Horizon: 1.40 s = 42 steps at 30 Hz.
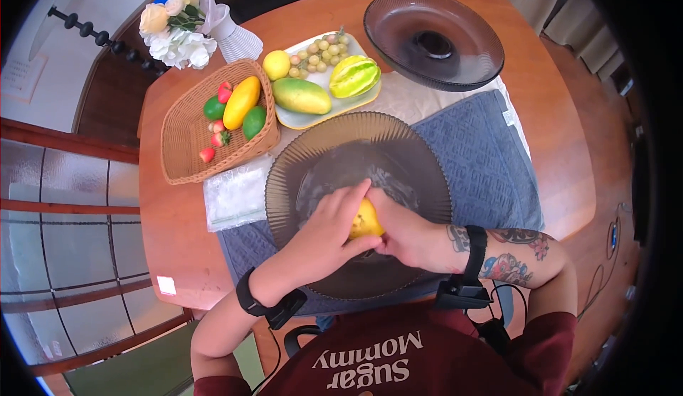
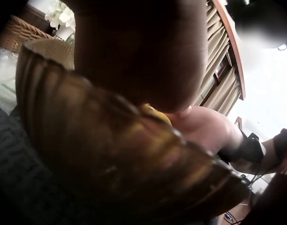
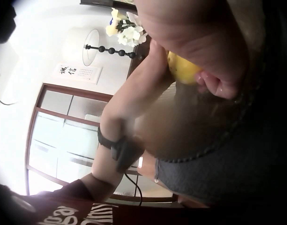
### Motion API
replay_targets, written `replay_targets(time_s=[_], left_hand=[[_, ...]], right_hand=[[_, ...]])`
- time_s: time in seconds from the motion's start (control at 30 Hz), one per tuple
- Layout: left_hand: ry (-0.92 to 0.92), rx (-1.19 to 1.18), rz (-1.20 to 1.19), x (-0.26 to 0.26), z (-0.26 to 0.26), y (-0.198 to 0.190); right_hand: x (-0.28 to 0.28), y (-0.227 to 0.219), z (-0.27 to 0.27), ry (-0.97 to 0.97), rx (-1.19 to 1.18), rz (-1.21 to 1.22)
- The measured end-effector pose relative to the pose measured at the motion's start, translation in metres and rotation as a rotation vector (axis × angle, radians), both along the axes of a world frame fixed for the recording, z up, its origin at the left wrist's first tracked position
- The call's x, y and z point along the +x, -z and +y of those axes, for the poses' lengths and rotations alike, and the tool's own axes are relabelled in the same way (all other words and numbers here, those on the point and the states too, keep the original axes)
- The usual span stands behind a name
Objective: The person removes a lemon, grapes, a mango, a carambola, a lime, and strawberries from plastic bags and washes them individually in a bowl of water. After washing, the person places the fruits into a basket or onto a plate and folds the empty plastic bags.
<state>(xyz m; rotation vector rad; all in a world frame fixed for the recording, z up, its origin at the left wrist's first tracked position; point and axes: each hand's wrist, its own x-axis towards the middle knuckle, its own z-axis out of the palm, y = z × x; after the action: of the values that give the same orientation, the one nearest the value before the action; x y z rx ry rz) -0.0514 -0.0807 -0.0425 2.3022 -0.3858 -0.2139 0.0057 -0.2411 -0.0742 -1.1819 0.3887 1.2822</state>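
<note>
Over the ribbed dark glass bowl (image 1: 292,175), both hands hold a yellow fruit (image 1: 366,220) with small dark specks. My left hand (image 1: 331,224) covers its left side, thumb toward me along the near side. Wrapped round its other side is my right hand (image 1: 404,231); wet fingertips show under the yellow fruit (image 3: 183,70) in the right wrist view. In the left wrist view the bowl's ribbed wall (image 2: 87,126) hides most of the yellow fruit (image 2: 155,112). Water glints inside the bowl below the hands.
A wicker basket (image 1: 181,140) of fruit stands left, beside a white tray (image 1: 306,120) with a mango, grapes, a star fruit and a round yellow fruit. A second glass bowl (image 1: 462,23) is at the back right. Beneath the near bowl lies a blue towel (image 1: 473,161); a plastic bag (image 1: 235,193) is left.
</note>
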Motion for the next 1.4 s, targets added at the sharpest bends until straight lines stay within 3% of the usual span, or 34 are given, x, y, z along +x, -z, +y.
replay_targets(time_s=[0.13,0.23,0.3,0.43,0.53,0.57,0.63,0.73,0.77,0.83,0.97,1.03,1.13,1.2,1.27,1.37,1.4], left_hand=[[-0.005,0.092,0.059,-0.002,0.001,-0.003],[-0.098,0.136,0.045,-0.009,0.001,0.013],[-0.329,0.048,0.085,-0.010,0.006,0.025],[-0.439,0.054,0.230,-0.002,0.010,0.019],[-0.484,0.095,0.291,0.004,0.010,0.024],[-0.480,0.099,0.288,0.006,0.009,0.022],[-0.488,-0.244,0.580,0.006,0.005,0.016],[-0.420,-0.256,0.598,0.006,0.002,0.009],[-0.419,-0.254,0.597,0.005,-0.001,0.007],[-0.483,-0.409,0.608,0.000,-0.008,0.005],[-0.500,-0.540,0.559,-0.001,-0.006,0.028],[-0.695,-0.783,0.703,0.004,-0.001,0.029],[-0.697,-0.666,0.620,0.003,-0.008,0.016],[-0.706,-0.736,0.565,0.004,-0.008,0.018],[-0.722,-0.806,0.513,-0.001,-0.006,0.021],[-0.576,-0.848,0.639,-0.009,0.005,0.026],[-0.507,-0.666,0.631,-0.011,0.014,0.028]], right_hand=[[0.006,0.000,0.003,0.025,-0.046,-0.040],[0.009,0.005,0.000,0.029,-0.144,-0.034],[0.012,-0.004,-0.002,0.092,0.027,-0.090],[0.027,-0.003,0.007,0.273,-0.126,-0.203],[0.027,0.004,0.024,0.219,-0.234,-0.226],[0.020,0.012,0.030,0.215,-0.156,-0.205],[0.016,0.023,0.038,0.189,-0.124,-0.179],[0.023,0.035,0.050,0.201,-0.133,-0.165],[0.029,0.018,0.050,0.241,-0.085,-0.076],[0.037,0.018,0.050,0.267,0.033,0.053],[0.023,0.013,0.046,0.334,0.131,-0.042],[0.011,0.003,0.046,0.278,0.051,-0.148],[-0.005,-0.002,0.052,0.410,0.041,-0.336],[-0.015,0.006,0.053,0.405,0.089,-0.398],[-0.026,0.003,0.050,0.307,0.047,-0.365],[-0.008,-0.015,0.022,0.215,0.059,-0.239],[-0.005,-0.015,0.016,0.198,0.017,-0.127]])
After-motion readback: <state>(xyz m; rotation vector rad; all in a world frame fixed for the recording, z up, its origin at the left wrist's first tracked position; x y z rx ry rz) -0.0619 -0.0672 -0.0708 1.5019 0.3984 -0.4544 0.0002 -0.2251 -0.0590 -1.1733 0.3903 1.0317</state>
